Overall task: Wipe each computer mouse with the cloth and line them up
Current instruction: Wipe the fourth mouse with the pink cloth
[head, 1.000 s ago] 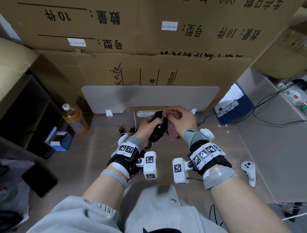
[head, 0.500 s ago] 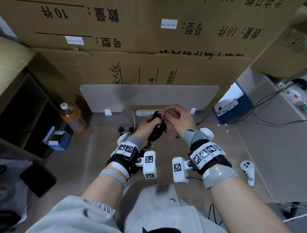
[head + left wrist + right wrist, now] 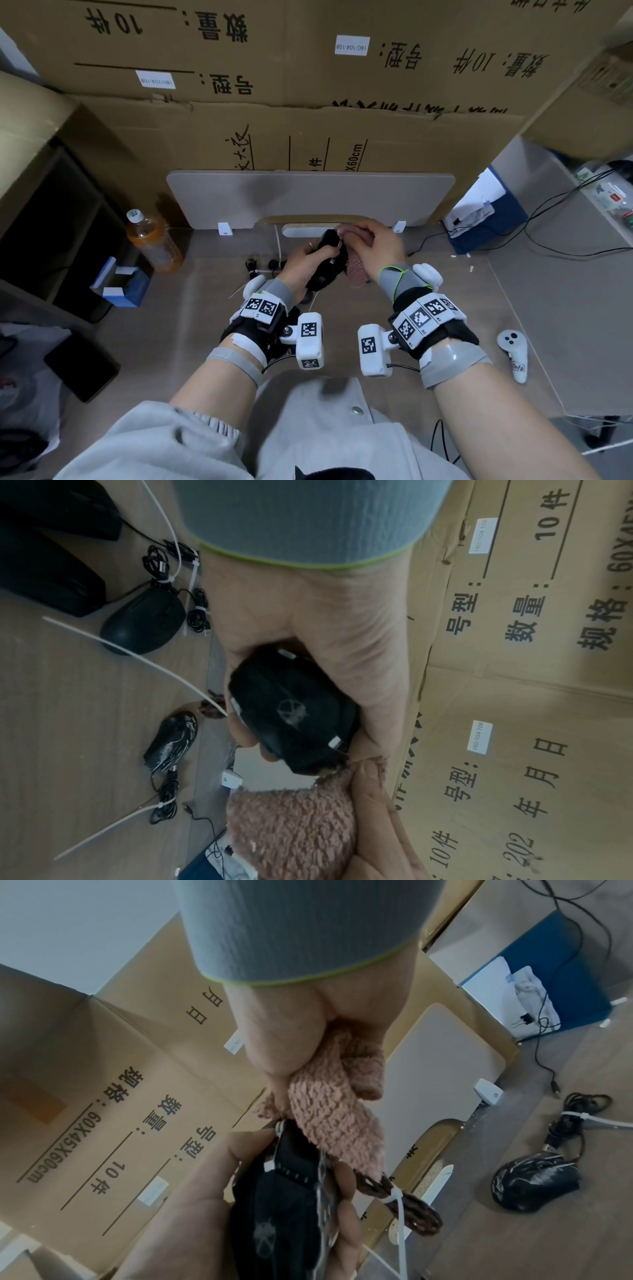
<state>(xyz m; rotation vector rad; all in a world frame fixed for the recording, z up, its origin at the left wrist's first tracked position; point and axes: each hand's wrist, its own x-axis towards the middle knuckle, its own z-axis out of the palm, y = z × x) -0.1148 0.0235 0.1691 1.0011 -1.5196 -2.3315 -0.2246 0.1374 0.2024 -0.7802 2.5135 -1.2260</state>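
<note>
The left hand (image 3: 308, 262) grips a black mouse (image 3: 291, 715) above the counter's (image 3: 513, 308) far edge; the right hand (image 3: 373, 246) clutches a pink cloth (image 3: 329, 1110) against it.

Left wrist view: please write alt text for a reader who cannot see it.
A left hand holds a black mouse while a fuzzy pink cloth touches its end. Two more black mice with tied cables lie on the desk, before cardboard boxes.
</note>
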